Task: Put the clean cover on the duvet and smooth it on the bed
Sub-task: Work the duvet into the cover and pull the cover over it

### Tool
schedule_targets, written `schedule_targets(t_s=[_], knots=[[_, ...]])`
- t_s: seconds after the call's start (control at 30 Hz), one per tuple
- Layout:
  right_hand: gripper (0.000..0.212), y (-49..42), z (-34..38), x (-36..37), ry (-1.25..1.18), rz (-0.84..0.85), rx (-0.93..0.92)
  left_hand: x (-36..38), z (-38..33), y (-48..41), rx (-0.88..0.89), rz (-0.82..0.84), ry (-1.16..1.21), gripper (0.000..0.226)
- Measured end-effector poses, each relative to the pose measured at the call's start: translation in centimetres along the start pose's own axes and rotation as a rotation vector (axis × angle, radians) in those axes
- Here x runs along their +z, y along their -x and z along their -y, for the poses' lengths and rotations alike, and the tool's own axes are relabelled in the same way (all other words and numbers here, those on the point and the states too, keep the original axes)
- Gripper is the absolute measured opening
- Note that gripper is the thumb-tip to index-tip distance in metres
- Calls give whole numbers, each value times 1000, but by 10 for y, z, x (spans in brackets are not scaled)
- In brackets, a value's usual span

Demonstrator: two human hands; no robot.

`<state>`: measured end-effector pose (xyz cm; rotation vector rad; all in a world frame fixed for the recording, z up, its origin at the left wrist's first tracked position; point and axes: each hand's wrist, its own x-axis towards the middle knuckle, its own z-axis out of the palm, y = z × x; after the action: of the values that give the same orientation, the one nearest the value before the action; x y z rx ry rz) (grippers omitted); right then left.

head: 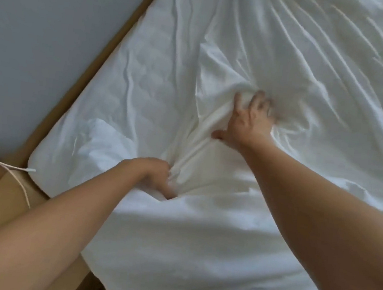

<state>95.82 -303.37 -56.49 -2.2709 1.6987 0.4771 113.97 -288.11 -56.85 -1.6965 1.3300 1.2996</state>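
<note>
A white duvet cover (292, 61) lies wrinkled across the bed and fills most of the view. My left hand (157, 177) grips a bunched fold of the white fabric near the bed's left corner, its fingers curled into the cloth. Farther up the bed, my right hand (249, 120) clutches a ridge of the same fabric, fingers bent and slightly blurred. A taut fold runs between the two hands. Under the cover, at the left, a quilted white layer (107, 115) shows, either the duvet or the mattress pad; I cannot tell which.
The wooden bed frame (116, 39) runs diagonally along the left edge. Beyond it is a grey-blue panel (41, 42). A thin white cord (13, 171) trails over the tan surface at the lower left corner.
</note>
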Motion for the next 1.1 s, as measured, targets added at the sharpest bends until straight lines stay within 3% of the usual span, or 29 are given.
schedule_targets(t_s=[0.07, 0.1, 0.2, 0.27, 0.3, 0.4, 0.53, 0.6, 0.67, 0.73, 0.8, 0.9, 0.97, 1.03, 1.1], knots=[[131, -9, 3, 5, -53, 37, 157, 9, 7, 2, 44, 59, 5, 77], [125, -12, 3, 9, -95, 57, 208, 13, 10, 3, 56, 67, -18, 88], [61, -15, -8, 25, -122, 142, 120, 25, 23, 8, 40, 120, -57, 116], [48, -10, -7, 29, -101, 152, 19, 42, 35, 12, 31, 128, -26, 124], [50, -9, -4, 27, -107, 133, -8, 51, 40, 15, 34, 98, -3, 120], [51, -17, 24, 3, -216, -63, -70, 62, 63, 22, 76, 3, 161, 74], [42, -37, 92, -58, -542, -358, -95, 10, 123, 44, 48, -251, 344, 64], [44, -54, 119, -74, -739, -480, -37, -19, 157, 57, -30, -421, 420, 43], [47, -72, 128, -61, -829, -487, 34, -37, 180, 65, -115, -498, 398, 49], [70, -66, 119, -19, -567, -179, 44, -32, 192, 65, -181, -334, 234, 87], [108, -42, 102, 25, -173, 113, -41, -8, 200, 59, -204, -91, 241, 128], [118, -22, 95, 47, 60, 174, -116, 28, 211, 47, -230, 71, 376, 166], [109, -20, 115, 37, 49, 46, -248, 37, 213, 45, -248, 62, 405, 165], [94, -16, 144, 36, 17, -87, -608, 39, 213, 41, -248, -11, 427, 153], [91, -6, 173, 47, 68, -40, -930, 39, 209, 42, -234, -187, 391, 136]])
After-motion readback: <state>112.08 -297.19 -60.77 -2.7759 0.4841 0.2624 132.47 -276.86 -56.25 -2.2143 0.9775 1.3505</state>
